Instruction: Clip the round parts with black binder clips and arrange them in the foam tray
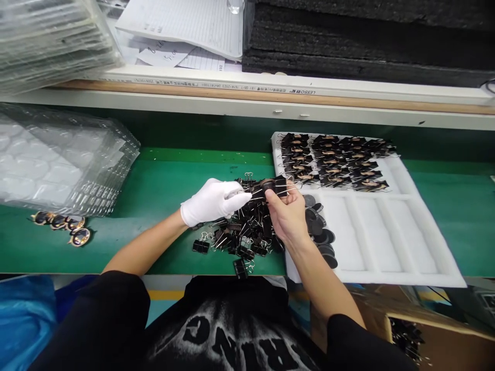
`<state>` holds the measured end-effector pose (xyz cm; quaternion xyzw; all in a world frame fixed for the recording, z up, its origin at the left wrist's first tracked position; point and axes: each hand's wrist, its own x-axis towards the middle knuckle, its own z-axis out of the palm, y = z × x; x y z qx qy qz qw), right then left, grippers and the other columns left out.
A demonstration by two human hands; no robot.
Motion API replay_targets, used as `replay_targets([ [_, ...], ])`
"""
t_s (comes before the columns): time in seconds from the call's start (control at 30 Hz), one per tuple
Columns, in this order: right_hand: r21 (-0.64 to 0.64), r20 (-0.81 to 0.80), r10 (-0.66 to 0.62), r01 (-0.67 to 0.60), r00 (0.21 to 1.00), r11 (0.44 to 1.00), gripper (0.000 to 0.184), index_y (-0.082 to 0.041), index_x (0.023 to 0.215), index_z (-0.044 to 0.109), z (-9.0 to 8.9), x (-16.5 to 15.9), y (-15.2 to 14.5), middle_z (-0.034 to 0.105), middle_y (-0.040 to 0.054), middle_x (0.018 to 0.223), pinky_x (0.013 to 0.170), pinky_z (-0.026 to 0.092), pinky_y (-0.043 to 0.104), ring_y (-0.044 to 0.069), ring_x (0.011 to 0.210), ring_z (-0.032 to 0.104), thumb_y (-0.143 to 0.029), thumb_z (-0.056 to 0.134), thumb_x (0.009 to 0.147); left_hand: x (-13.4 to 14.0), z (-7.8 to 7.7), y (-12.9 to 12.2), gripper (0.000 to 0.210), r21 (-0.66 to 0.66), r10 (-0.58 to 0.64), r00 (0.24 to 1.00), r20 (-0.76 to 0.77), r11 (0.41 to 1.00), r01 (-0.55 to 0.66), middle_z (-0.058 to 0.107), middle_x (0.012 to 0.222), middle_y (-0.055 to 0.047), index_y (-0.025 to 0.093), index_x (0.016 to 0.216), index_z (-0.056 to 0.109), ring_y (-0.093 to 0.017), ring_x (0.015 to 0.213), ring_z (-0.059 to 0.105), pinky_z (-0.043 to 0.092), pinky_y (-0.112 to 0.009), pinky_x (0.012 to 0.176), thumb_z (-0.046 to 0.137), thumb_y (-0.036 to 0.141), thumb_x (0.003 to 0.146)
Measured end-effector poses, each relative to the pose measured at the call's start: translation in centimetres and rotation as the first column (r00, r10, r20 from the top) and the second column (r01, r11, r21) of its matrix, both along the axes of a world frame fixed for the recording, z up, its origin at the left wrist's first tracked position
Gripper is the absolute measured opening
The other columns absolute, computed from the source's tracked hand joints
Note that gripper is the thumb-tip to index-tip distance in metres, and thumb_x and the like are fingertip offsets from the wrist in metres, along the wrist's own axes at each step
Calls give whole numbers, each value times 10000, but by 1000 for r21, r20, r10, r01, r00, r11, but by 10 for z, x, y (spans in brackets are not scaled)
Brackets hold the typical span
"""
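Near the middle of the frame, both hands meet on a dark clipped piece point(266, 186), held above a pile of black binder clips point(247, 234) on the green tabletop point(166, 178). The left hand point(216, 201), in a white glove, has its grip pinched at the piece's left end, by the wire handles; exactly what lies between its fingertips is hard to make out. The right hand point(288, 211), bare, has its grip closed around the other end, thumb on the near side and fingers behind. Right of centre lies a white foam tray point(439, 226), with rows of clipped pieces point(334, 168) in its upper part and dark discs point(315, 226) heaped along its lower left edge. Gold-rimmed round pieces point(81, 237) lie at the left, just below stacked clear plastic trays point(42, 170).
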<state>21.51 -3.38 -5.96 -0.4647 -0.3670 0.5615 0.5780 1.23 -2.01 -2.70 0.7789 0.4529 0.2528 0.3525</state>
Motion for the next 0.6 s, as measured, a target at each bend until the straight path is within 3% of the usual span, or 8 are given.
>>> replay_targets([
  [0.13,39,2,8,-8,1000,999,477,-265,966,579,0,-1,-2,737,-17,932,968,580,351,165,897,732,-335,942,663,-4,7,3,357,-148,-43,998,50,988,50,685,627,12,177,889,659,-109,539,625,454,-236,562,547,505,970],
  [0.23,181,107,48,-67,993,981,429,-285,945,589,4,4,-5,750,-14,926,938,605,397,194,883,745,-284,932,690,-3,11,3,507,-513,-21,948,319,837,191,769,866,-73,182,1054,642,-139,620,693,471,-251,543,410,631,1010],
  [0.3,291,249,127,-199,960,936,338,-280,890,625,11,12,-6,770,20,973,964,603,454,234,953,749,-262,915,717,-3,12,2,599,-622,33,914,405,743,249,745,811,-82,180,1001,654,-141,540,645,442,-265,484,353,699,1001],
  [0.33,310,319,185,-287,929,906,324,-279,911,661,15,17,-6,773,43,1063,997,592,475,256,1044,737,-252,917,715,-3,12,1,591,-626,55,908,414,742,240,718,749,-67,181,945,659,-136,507,610,436,-270,477,382,701,994],
  [0.4,258,368,372,-478,852,840,578,-309,1140,697,24,28,-3,700,72,1330,1043,576,502,290,1233,669,-249,971,635,-7,14,1,501,-539,66,915,399,824,176,657,659,-24,185,900,665,-127,500,576,458,-267,513,461,632,998],
  [0.5,99,147,711,-725,688,681,1044,-355,1495,497,36,35,6,589,114,1488,992,608,537,311,1243,666,-438,997,582,-15,17,2,401,-249,-20,964,265,964,88,657,662,0,202,1055,703,-145,604,634,518,-275,647,420,487,1046],
  [0.53,64,59,762,-765,644,641,985,-331,1501,499,40,33,10,630,124,1431,953,627,533,299,1173,703,-524,948,646,-17,17,3,398,-122,-44,980,192,990,69,691,713,-9,208,1093,709,-155,661,666,534,-287,701,393,448,1055],
  [0.6,-8,-7,756,-756,654,654,717,-268,1402,607,44,23,18,729,111,1237,871,663,462,249,1025,751,-564,837,792,-20,15,4,387,104,-34,996,87,994,25,764,915,-42,214,1124,715,-182,838,722,549,-311,826,376,386,1055],
])
